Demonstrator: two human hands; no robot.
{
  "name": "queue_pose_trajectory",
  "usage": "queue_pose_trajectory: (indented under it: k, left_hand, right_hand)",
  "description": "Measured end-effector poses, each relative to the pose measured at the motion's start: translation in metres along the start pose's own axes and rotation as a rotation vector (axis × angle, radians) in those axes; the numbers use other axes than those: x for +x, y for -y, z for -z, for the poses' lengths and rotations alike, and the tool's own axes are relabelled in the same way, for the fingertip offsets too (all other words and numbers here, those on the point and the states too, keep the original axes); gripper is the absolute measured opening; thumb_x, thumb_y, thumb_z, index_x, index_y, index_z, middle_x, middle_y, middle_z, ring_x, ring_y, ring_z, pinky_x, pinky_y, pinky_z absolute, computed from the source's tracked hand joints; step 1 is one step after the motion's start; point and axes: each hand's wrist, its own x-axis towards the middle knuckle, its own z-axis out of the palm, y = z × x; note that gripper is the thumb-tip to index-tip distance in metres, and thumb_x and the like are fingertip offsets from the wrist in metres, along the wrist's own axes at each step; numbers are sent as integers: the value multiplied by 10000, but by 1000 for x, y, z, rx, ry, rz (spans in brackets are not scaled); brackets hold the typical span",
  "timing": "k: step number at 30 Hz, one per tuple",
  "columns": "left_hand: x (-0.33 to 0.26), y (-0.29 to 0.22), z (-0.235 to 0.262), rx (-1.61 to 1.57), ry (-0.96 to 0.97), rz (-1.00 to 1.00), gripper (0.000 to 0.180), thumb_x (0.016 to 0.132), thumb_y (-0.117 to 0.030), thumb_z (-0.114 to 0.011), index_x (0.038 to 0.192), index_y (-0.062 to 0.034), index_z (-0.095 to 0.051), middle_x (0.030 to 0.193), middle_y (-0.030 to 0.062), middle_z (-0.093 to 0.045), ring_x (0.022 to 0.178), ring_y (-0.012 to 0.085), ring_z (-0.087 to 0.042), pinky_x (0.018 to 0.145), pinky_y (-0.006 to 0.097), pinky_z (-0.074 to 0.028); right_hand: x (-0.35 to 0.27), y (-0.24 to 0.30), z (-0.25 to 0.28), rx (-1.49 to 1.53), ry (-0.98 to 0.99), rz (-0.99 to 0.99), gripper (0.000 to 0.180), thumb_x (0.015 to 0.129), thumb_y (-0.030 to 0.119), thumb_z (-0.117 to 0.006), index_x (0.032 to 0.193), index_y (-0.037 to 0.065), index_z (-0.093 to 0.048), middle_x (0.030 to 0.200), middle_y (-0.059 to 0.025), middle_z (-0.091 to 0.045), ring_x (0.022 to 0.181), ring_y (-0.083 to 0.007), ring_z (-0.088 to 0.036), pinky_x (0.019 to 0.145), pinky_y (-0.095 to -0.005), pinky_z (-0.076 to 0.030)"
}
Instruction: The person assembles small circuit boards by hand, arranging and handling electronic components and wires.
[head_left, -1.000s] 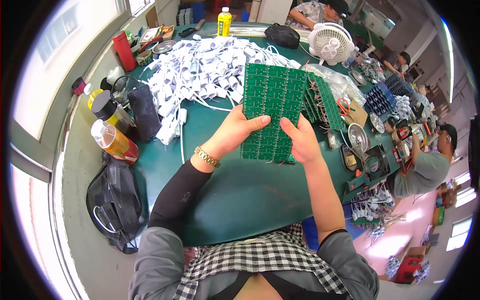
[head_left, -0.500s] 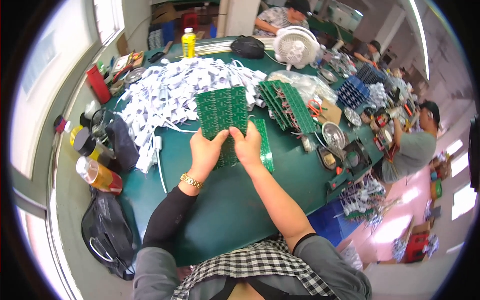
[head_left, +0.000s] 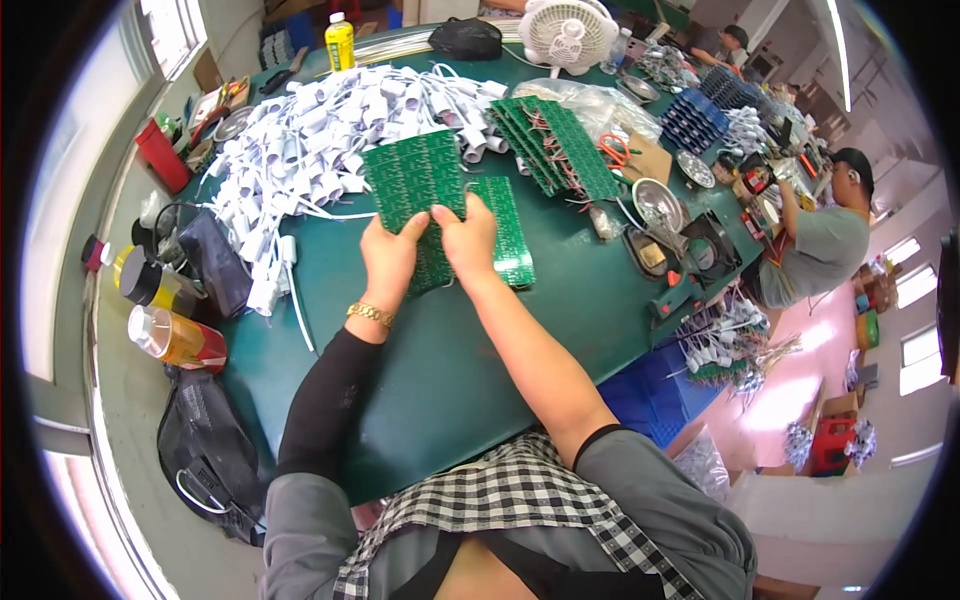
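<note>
Right now my left hand (head_left: 388, 258) and right hand (head_left: 468, 240) both pinch the near edge of a green circuit board (head_left: 415, 182), its length running away from me toward the white plugs (head_left: 320, 150). A second board (head_left: 505, 235), probably flat, lies beneath on the table (head_left: 440, 370).

White fan (head_left: 566, 30), yellow bottle (head_left: 340, 42)

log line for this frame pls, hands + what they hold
left hand: grips green circuit panel | right hand: grips same panel | panel: lifted, tilted over second panel on green table | behind: white cable pile
</note>
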Motion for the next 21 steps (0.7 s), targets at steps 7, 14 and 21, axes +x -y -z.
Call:
queue_pose_trajectory:
  k: [7, 14, 21]
  left_hand:
    - [-15, -2, -6, -184, 4, 93, 225, 797, -33, -649, 1003, 38, -591, 921, 76, -655, 783, 123, -600, 717, 260, -472]
    - [-24, -9, -27, -126, -124, 32, 199, 812, -19, -628, 1000, 33, -586, 940, 70, -645, 787, 127, -595, 716, 260, -476]
    - [8, -12, 11, -219, 169, 367, 200, 840, -81, -631, 1001, 31, -592, 893, 87, -645, 726, 139, -604, 659, 276, -501]
  right_hand:
    - [-6, 0, 8, -112, -10, 66, 196, 727, 103, -677, 895, 25, -616, 792, -165, -646, 724, -291, -631, 656, -358, -469]
    - [-2, 10, 6, -319, -40, 198, 180, 738, 140, -673, 787, 8, -562, 688, -204, -594, 635, -372, -585, 546, -394, -446]
    - [8, -19, 30, 165, 349, -247, 293, 764, 135, -704, 972, -44, -603, 852, -93, -645, 740, -144, -598, 643, -300, -480]
